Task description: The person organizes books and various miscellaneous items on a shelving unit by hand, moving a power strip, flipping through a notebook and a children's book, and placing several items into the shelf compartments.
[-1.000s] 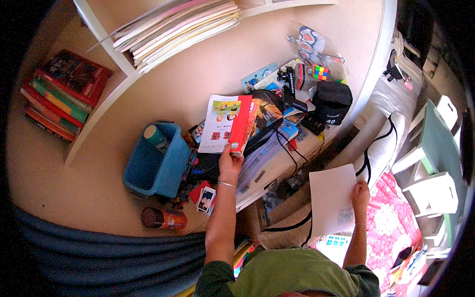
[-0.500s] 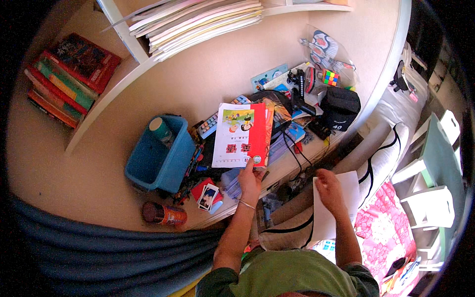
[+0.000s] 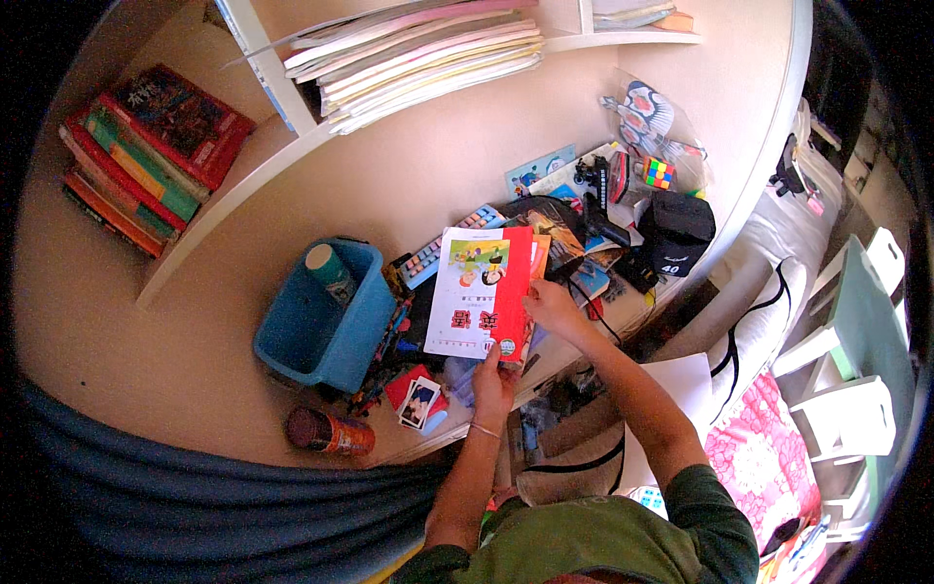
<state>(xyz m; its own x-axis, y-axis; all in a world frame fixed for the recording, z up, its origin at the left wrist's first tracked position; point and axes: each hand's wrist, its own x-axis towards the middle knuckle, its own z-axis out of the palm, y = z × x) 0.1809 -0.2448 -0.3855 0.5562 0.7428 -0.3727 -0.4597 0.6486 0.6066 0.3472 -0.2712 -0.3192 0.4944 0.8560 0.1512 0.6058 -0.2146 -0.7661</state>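
A workbook (image 3: 469, 292) with a white and red cover, a cartoon picture and upside-down print is held up over the cluttered desk. My left hand (image 3: 494, 384) grips its near edge, thumb on top. My right hand (image 3: 556, 313) pinches its right edge with closed fingers. An orange edge peeks out behind the cover, as if another book lies underneath. Beyond the workbook lies a keyboard (image 3: 452, 248) with pale keys. White paper sheets (image 3: 671, 394) lie on the seat, partly behind my right forearm.
A blue bin (image 3: 311, 336) with a bottle in it stands left; near it are a brown-lidded jar (image 3: 329, 431) and photo cards (image 3: 418, 403). A puzzle cube (image 3: 658, 173) and black case (image 3: 673, 232) sit far right. Shelves hold stacked papers (image 3: 428, 73) and books (image 3: 146, 161).
My right hand has left the white sheets on the seat and moved up-left to the workbook's right edge. My left hand keeps its hold; the whole view has shifted slightly.
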